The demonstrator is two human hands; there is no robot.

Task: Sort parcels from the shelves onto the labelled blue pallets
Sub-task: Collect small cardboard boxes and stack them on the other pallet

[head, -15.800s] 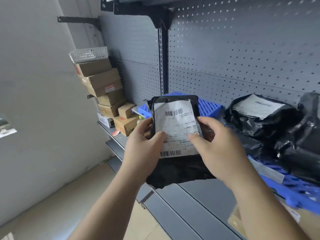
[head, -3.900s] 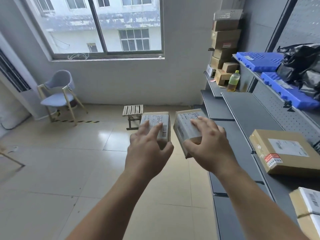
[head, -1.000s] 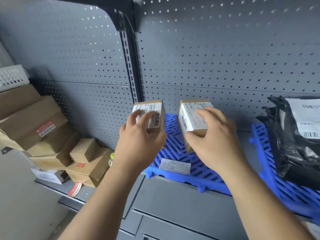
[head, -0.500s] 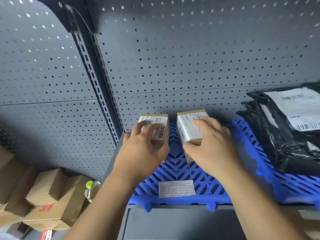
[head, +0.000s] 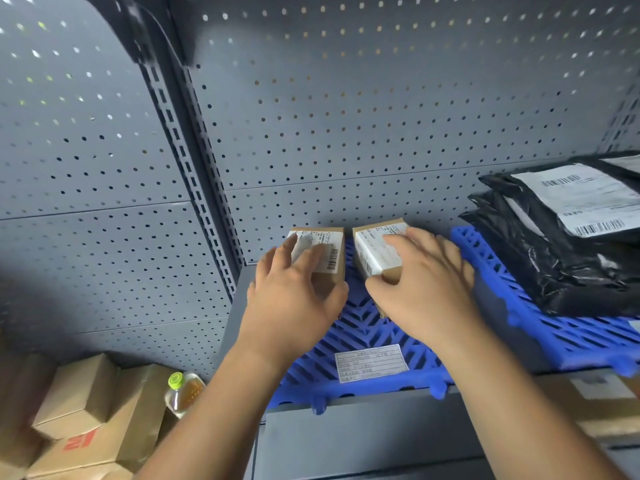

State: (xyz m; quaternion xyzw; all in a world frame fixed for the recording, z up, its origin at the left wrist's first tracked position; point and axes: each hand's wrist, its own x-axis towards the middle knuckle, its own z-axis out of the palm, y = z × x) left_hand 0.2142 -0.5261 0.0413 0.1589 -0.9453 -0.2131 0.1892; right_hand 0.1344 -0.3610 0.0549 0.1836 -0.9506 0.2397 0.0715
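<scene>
Two small brown cardboard boxes with white shipping labels are held side by side over the back of a blue pallet [head: 374, 327] on the grey shelf. My left hand [head: 294, 299] grips the left box [head: 329, 251]; my right hand [head: 426, 289] grips the right box [head: 377, 251]. Whether the boxes rest on the pallet I cannot tell. A white paper label [head: 370, 362] lies near the pallet's front edge.
A second blue pallet [head: 571, 337] to the right carries black plastic mailer bags [head: 568, 230] with white labels. Grey pegboard [head: 346, 133] backs the shelf. Lower left, brown cartons [head: 90, 417] and a bottle with a green cap [head: 181, 393] sit on another shelf.
Both hands have carried the two boxes further in over the blue pallet, toward the pegboard. My view has moved closer to the shelf.
</scene>
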